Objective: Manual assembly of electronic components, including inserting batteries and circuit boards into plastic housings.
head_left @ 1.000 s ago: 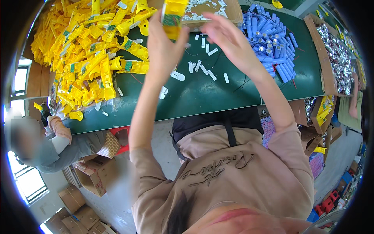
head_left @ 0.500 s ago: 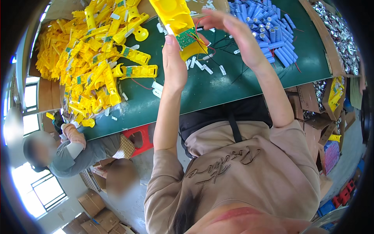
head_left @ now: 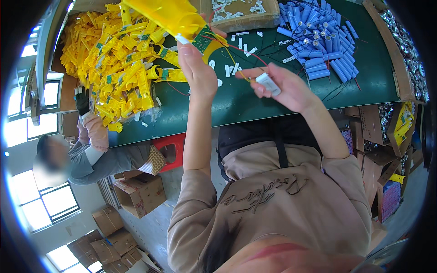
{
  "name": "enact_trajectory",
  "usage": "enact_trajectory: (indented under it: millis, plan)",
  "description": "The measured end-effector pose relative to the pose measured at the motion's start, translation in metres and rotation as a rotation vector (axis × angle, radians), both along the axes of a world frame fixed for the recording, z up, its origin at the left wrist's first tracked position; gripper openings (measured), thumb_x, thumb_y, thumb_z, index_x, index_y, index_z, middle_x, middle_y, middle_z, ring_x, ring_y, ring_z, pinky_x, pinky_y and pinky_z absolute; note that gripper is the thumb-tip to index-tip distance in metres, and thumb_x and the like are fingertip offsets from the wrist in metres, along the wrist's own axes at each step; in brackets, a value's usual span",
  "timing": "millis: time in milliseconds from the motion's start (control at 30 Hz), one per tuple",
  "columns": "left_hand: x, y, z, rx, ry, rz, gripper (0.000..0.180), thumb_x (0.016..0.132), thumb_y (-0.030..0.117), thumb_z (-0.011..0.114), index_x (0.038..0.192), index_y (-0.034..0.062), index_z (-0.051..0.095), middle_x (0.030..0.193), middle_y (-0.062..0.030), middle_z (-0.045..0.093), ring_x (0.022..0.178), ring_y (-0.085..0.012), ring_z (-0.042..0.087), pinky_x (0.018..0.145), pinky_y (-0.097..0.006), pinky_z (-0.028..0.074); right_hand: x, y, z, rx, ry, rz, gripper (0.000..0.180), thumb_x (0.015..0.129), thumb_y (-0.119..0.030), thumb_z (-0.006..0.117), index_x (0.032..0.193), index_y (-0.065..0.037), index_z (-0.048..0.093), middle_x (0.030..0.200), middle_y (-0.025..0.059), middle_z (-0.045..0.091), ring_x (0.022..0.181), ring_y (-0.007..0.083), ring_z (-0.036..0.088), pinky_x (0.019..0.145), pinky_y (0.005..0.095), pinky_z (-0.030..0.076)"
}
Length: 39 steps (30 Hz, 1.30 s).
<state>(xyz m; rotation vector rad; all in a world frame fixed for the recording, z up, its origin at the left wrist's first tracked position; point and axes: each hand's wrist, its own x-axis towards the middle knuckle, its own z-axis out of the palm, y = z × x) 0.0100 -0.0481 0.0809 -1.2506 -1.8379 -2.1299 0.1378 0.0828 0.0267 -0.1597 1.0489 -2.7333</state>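
My left hand (head_left: 200, 75) is closed round a yellow plastic housing (head_left: 166, 16), held tilted above the table. A small green circuit board (head_left: 202, 40) shows at the housing's near end, and a white piece (head_left: 182, 39) sits by my left thumb. Thin red and yellow wires (head_left: 234, 60) run from the board toward my right hand (head_left: 291, 88). Between its thumb and fingers, my right hand grips a small white rectangular block (head_left: 267, 84). Whether the wires join that block cannot be made out.
Yellow housings (head_left: 123, 77) are heaped on the green table (head_left: 191, 118) at left. Blue cylindrical cells (head_left: 318, 45) with wires lie at right; small white parts (head_left: 246, 49) lie between. A carton (head_left: 248, 20) stands behind. Another person's gloved hand (head_left: 95, 132) is at the left table edge.
My right hand has come down toward me from beside the housing and now grips the white block. The wires are stretched between both hands. My left hand and the housing have shifted left.
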Motion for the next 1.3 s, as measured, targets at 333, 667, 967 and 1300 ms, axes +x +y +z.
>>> enact_trajectory:
  millis: [333,667,967,1300]
  plan:
    - [0.009,0.000,-0.003,-0.205,0.181,0.308,0.041,0.098,0.037,0.032,0.109,-0.0002,0.046,0.074,-0.0025,0.046,0.064,-0.0106,0.038,0.059,-0.024,0.032,0.035,0.050,0.071,0.976,0.276,-0.770,0.035,0.089,-0.014,0.055,0.123,-0.005,0.053,0.088,0.0012,0.058,0.071,0.0072,0.052,0.064,0.0217,0.041]
    - [0.042,0.003,-0.025,-0.307,-0.219,-0.142,0.033,0.098,0.029,0.035,0.109,0.0004,0.048,0.087,-0.0076,0.059,0.076,-0.0136,0.056,0.069,-0.027,0.045,0.015,0.060,0.047,0.635,0.340,-0.617,0.025,0.091,-0.021,0.056,0.105,-0.001,0.063,0.069,-0.0005,0.054,0.058,0.0024,0.047,0.052,0.0185,0.035]
    - [0.065,0.005,-0.032,-0.691,0.087,-0.045,0.035,0.092,0.025,0.047,0.116,-0.0001,0.046,0.078,-0.0174,0.059,0.069,-0.0317,0.059,0.062,-0.036,0.045,0.006,0.047,0.029,0.552,-0.008,-0.789,0.034,0.091,-0.038,0.055,0.089,-0.006,0.065,0.070,-0.0039,0.049,0.061,0.0004,0.042,0.056,0.0154,0.033]
    - [0.082,0.002,-0.050,-0.686,-0.079,-0.238,0.036,0.097,0.030,0.037,0.112,-0.0008,0.050,0.075,-0.0058,0.058,0.066,-0.0137,0.056,0.062,-0.027,0.045,0.004,0.052,0.009,1.110,0.399,-1.531,0.025,0.094,-0.018,0.045,0.080,-0.003,0.059,0.067,0.0095,0.057,0.057,0.0237,0.054,0.053,0.0300,0.042]
